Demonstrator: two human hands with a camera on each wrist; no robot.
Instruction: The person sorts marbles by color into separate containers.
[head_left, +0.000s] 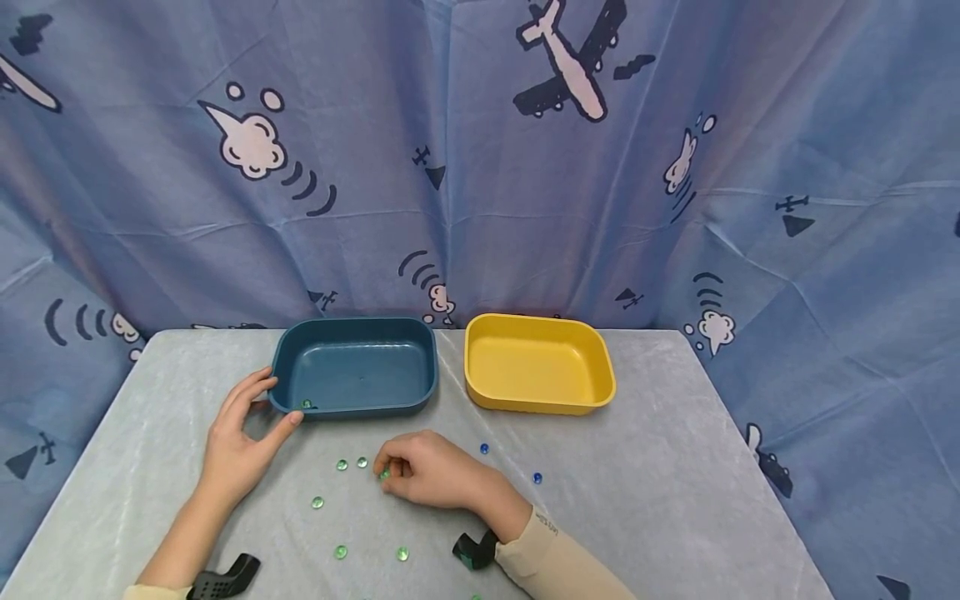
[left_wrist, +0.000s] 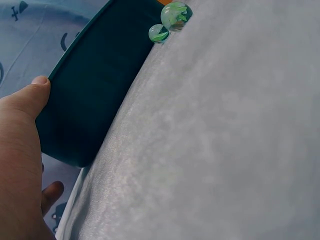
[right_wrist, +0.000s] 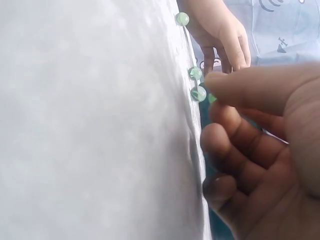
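My right hand (head_left: 442, 471) pinches a green marble (head_left: 385, 474) between thumb and fingertips, low over the table. In the right wrist view, the pinched marble is mostly hidden behind the thumb. My left hand (head_left: 238, 433) holds the near left corner of the dark teal tray (head_left: 360, 412), the thumb on its front rim and the fingers along its left side. One green marble (head_left: 307, 403) lies inside that tray near this corner. Two loose green marbles, a left one (head_left: 342, 465) and a right one (head_left: 362, 462), sit just left of my right hand.
A yellow tray (head_left: 540, 406) stands to the right of the teal one. Several more green marbles, among them a near one (head_left: 402, 553), are scattered toward the front. Two blue marbles, one (head_left: 484, 448) farther back than the other (head_left: 537, 478), lie right. A patterned curtain (head_left: 480, 167) hangs behind.
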